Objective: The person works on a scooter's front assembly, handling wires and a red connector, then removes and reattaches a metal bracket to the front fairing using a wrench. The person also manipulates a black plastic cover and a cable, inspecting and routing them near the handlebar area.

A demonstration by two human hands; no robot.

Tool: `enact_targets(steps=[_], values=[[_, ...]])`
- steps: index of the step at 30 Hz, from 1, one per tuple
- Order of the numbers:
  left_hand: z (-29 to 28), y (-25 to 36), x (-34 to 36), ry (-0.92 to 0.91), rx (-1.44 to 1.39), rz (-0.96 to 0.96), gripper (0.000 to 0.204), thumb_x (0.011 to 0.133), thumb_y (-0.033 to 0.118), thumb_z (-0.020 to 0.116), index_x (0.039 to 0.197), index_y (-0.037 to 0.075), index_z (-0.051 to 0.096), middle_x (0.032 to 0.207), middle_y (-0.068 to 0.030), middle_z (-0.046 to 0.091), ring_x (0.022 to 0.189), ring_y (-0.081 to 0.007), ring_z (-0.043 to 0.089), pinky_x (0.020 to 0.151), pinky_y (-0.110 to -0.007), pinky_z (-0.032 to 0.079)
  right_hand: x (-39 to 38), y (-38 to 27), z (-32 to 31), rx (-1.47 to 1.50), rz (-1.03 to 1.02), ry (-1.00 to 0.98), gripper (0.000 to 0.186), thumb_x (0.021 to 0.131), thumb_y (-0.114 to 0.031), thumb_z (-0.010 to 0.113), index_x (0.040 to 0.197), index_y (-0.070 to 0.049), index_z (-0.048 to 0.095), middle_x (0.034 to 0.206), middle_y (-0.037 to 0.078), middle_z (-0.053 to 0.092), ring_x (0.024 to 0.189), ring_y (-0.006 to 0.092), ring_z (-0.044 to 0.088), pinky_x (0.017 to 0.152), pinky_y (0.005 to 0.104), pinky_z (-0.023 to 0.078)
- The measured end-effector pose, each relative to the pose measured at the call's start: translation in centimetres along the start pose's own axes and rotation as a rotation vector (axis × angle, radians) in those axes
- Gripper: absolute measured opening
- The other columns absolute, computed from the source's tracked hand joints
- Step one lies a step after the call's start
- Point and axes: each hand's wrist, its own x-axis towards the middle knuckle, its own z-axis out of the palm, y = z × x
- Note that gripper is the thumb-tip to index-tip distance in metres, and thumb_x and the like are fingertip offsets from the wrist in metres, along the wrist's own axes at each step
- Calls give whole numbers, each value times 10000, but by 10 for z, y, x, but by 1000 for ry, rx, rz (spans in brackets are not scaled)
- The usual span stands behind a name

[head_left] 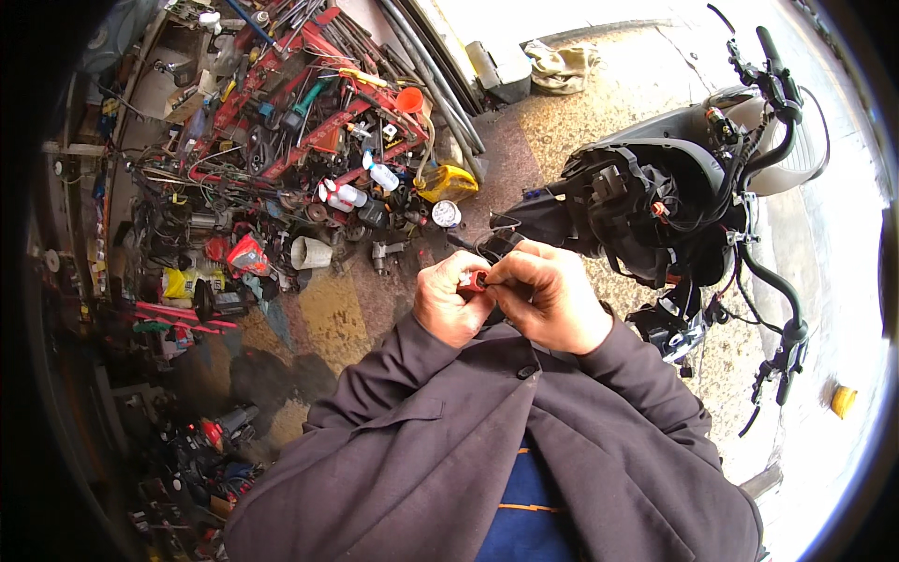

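My left hand [447, 295] and my right hand [552, 295] meet in front of my chest. Between the left thumb and fingers sits a small red piece [477, 281] with a pale end; its exact kind is too small to make out. The right fingertips pinch close against its right side, and whatever they hold is hidden. Dark wires [501, 239] show just beyond my fingers. To the right stands a motorbike [646, 197] with its front opened up, a dark hollow and loose cables showing below the handlebar [785, 281].
On the left, a red metal rack [309, 145] is heaped with tools. Spray bottles [379, 173], a yellow jug [447, 184], a white tub [446, 214] and a pale cup [311, 253] crowd the floor. A cloth [560, 67] lies at the back; a yellow object [843, 402] lies far right.
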Motion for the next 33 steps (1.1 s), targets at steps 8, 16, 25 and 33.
enact_targets(steps=[8,16,25,33], values=[[3,-3,4,17,7,6,185,710,-25,658,868,47,593,709,-51,598,622,-103,560,577,-261,464,2,-2,2,-22,11,12,108,714,-3,658,808,-44,627,675,115,549,605,289,580,539,353,453],[3,-2,7,24,58,36,182,709,-12,670,862,46,593,707,-72,601,614,-123,569,569,-272,467,4,1,0,46,71,20,88,719,-4,647,798,-32,619,681,118,564,610,279,583,546,344,459],[3,-4,8,19,53,53,189,701,-18,672,858,49,592,698,-61,597,581,-114,544,546,-267,456,-5,-3,8,-29,56,46,121,736,-19,662,855,-39,650,713,124,570,629,299,597,562,359,475],[4,-6,4,1,75,62,198,694,-48,638,863,45,594,703,-60,591,586,-99,536,541,-259,451,-7,-5,7,-125,14,20,136,750,-36,651,885,-51,647,722,118,565,618,305,592,549,373,476]])
